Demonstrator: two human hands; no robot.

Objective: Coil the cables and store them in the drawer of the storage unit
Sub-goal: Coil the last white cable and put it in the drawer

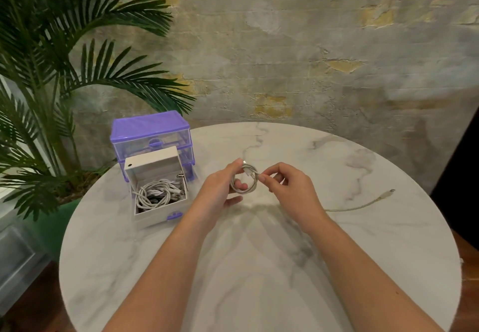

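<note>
Coiling a white cable above the marble table

Left hand (220, 189) grips the coiled cable (245, 180); right hand (287, 186) pinches its strand, tail (363, 203) trailing right. Storage unit (151, 137), pulled-out drawer (158, 199) holding cables (155, 193); no readable writing

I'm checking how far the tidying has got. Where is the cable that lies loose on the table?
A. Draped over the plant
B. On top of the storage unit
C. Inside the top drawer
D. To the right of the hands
D: the loose cable trails across the marble table, right of the right hand.
</note>
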